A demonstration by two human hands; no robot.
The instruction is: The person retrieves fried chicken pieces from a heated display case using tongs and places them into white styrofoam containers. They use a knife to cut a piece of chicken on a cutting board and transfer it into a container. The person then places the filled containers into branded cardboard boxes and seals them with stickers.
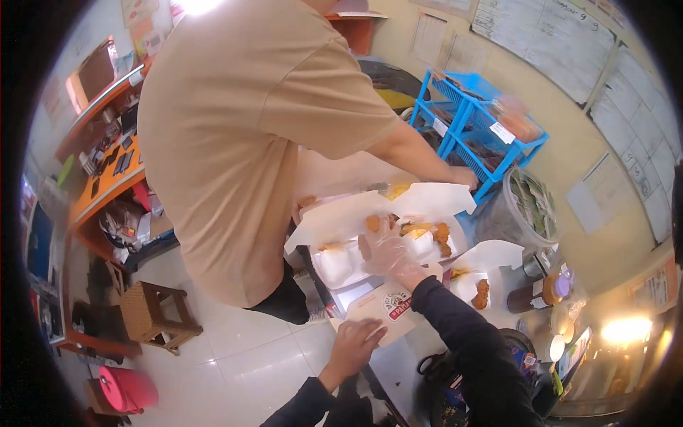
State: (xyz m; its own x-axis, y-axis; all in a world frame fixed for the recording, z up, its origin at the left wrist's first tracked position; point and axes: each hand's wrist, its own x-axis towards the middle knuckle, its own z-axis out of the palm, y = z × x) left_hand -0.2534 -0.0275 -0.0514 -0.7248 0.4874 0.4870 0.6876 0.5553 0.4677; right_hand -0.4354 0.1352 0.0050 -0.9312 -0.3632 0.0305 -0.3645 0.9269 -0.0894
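Reaching into open white paper meal box (334, 224) — gloved right hand (390, 250) spread over fried pieces (442, 233); bare left hand (353, 345) flat on closed box (384, 313). Box looks light, flimsy — support base.

Your grey counter (398, 359) carries a row of open white takeaway boxes (334, 265) with rice and fried pieces, one more open box (475, 285) to their right, a flat printed cardboard box (388, 309) at the near edge, and brown sauce bottles (530, 295) beyond.
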